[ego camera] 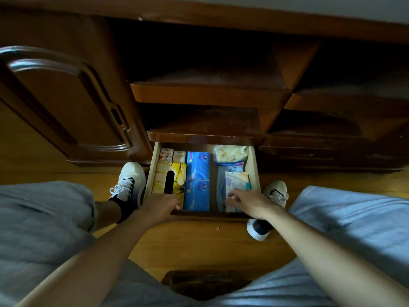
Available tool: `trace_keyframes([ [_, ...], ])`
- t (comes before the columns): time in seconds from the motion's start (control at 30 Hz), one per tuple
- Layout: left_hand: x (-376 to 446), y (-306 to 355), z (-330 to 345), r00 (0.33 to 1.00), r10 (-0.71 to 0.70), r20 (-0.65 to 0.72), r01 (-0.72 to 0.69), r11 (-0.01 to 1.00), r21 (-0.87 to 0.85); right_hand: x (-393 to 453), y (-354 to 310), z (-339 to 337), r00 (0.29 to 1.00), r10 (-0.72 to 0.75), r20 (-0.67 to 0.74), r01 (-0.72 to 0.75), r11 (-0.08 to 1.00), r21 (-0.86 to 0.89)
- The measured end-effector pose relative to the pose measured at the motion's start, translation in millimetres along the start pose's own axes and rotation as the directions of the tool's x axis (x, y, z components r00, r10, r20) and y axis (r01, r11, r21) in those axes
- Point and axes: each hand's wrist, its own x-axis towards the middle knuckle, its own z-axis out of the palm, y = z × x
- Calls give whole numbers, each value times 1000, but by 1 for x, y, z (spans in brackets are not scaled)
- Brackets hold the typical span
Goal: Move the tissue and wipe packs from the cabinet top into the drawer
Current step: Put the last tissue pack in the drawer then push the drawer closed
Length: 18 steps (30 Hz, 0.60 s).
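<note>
The low drawer [255, 165] of the wooden cabinet stands pulled out between my feet. Inside lie a yellow tissue box [177, 178] with a dark slot at the left, two blue tissue packs [197, 171] in the middle, and pale wipe packs [230, 154] at the right, with small packs [166, 155] at the back left. My left hand [159, 207] rests at the drawer's front edge over the yellow box's near end. My right hand [245, 201] hovers with fingers spread over a pale wipe pack [236, 180] at the front right; a grip is not evident.
Open wooden shelves [208, 94] jut out above the drawer. A carved cabinet door [66, 103] is at the left. My white shoes [130, 182] flank the drawer on the wooden floor, and my grey-clad knees fill the lower corners.
</note>
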Motion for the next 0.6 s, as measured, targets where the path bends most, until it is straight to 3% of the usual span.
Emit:
trace_keyframes([
  [0.07, -10, -2, -3, 1000, -18, 8, 18, 998, 67, -16, 1, 0, 998, -42, 54, 45, 997, -63],
  [0.13, -13, 2, -2, 999, -48, 26, 43, 987, 156, -26, 6, 6, 995, -73, 75, 89, 964, -250],
  [0.3, -9, 6, 2, 996, -61, 63, 43, 966, 254, -22, 1, 21, 995, -30, 94, 77, 831, -552],
  [0.43, -7, 2, 4, 998, -57, -11, 58, 973, 223, -14, 5, 19, 998, 1, 56, 30, 835, -549],
  [0.6, 2, -9, -7, 984, -71, -161, 97, 982, 162, -4, 26, 5, 983, -73, -166, -2, 912, -411],
])
